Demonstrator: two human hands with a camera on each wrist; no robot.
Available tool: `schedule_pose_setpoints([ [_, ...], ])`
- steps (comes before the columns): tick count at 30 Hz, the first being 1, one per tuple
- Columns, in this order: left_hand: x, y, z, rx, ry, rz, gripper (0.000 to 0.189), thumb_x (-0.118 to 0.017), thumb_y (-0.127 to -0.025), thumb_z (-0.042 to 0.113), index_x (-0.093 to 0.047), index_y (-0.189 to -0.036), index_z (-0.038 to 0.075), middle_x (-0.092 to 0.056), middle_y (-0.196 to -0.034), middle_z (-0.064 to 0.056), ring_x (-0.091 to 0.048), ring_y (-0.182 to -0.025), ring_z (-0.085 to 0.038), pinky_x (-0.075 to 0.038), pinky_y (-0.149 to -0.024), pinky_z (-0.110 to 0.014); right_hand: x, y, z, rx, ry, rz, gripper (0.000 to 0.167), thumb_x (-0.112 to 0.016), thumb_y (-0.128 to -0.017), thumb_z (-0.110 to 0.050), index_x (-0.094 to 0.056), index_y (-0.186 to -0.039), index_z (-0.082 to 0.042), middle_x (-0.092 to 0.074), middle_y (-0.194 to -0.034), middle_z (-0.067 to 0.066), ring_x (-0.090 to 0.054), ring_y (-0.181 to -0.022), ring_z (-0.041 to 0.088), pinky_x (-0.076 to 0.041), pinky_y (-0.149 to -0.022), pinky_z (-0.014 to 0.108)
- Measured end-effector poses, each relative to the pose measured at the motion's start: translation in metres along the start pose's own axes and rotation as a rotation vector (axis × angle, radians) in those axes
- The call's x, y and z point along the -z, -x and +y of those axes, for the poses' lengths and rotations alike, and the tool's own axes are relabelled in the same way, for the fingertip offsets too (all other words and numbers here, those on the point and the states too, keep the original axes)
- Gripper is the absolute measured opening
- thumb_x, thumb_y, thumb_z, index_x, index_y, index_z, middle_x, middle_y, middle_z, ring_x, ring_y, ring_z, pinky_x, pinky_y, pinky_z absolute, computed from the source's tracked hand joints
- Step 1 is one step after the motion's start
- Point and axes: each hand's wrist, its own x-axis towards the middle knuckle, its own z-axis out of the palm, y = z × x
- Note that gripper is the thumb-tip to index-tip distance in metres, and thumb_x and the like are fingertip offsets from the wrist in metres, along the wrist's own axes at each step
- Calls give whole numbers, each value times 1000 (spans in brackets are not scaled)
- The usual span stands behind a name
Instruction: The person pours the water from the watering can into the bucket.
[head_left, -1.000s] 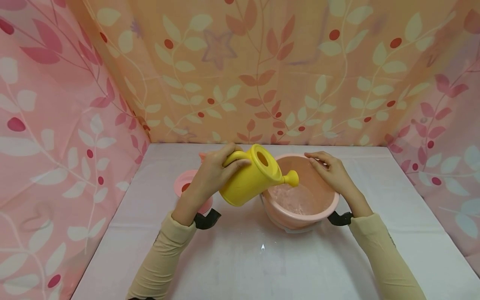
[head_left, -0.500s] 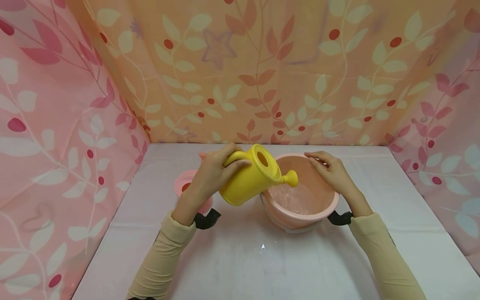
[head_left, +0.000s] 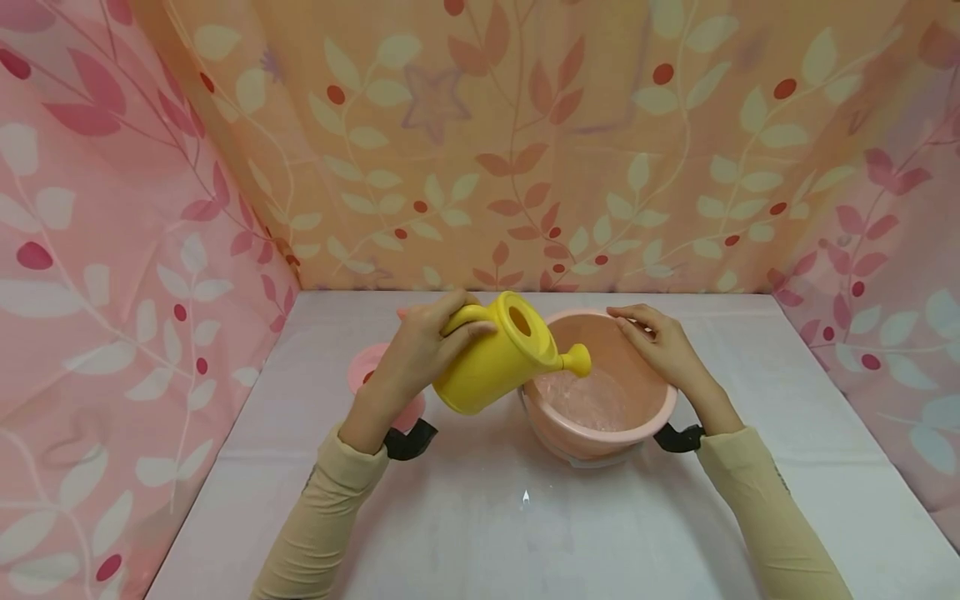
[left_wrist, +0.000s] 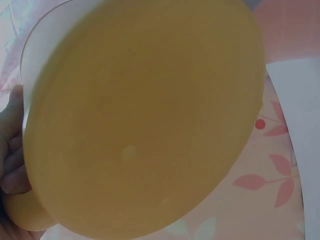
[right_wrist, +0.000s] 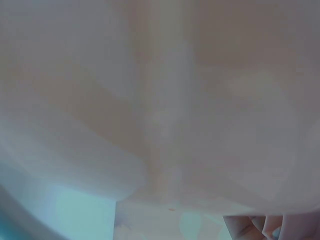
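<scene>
In the head view my left hand (head_left: 427,346) grips the handle of a yellow watering can (head_left: 483,367). The can is held tilted to the right, its spout head over a pink basin (head_left: 600,436). Rippling water (head_left: 588,400) lies in the bottom of the basin. My right hand (head_left: 660,342) rests on the basin's right rim, fingers over the edge; whether they curl round it is hard to tell. The left wrist view is mostly filled by the can's base (left_wrist: 145,120), with the fingers at its left edge. Basin wall (right_wrist: 165,100) fills the right wrist view, blurred.
A pink object (head_left: 366,367) with a round rim stands behind the left forearm, partly hidden. A small wet spot (head_left: 526,497) glints on the white table cover (head_left: 480,542). Flower-patterned cloth (head_left: 517,142) hangs behind and on both sides.
The can stays tilted over the basin, and both hands keep their places. The ripples on the water shift. The whole head view has moved very slightly.
</scene>
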Motion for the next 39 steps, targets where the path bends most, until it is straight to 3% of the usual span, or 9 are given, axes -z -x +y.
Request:
schedule_pose_setpoints([
  [14,2,0,1,-44,7,-10,22,-64,-85,32,-53,-95,16,-53,-74,6,-49,-63,-7,-44,-58,-23,0,0,1,0,-6,-3,29,-56,-94,-23,-62,-120,-14,-61,-117,2,-56,-103,17,-40,-78,5],
  [23,2,-1,0,-45,5,-12,21,-64,-85,32,-53,-94,15,-54,-75,6,-50,-63,-8,-44,-59,-23,0,1,2,38,-9,-9,30,-55,-95,-21,-61,-122,-10,-61,-116,9,-57,-105,25,-39,-79,4],
  [39,2,0,2,-57,-8,-5,22,-65,-85,30,-53,-95,15,-54,-75,5,-50,-64,-8,-45,-60,-23,0,1,2,24,-10,4,30,-55,-94,-25,-62,-120,-12,-62,-115,5,-56,-99,14,-41,-78,6],
])
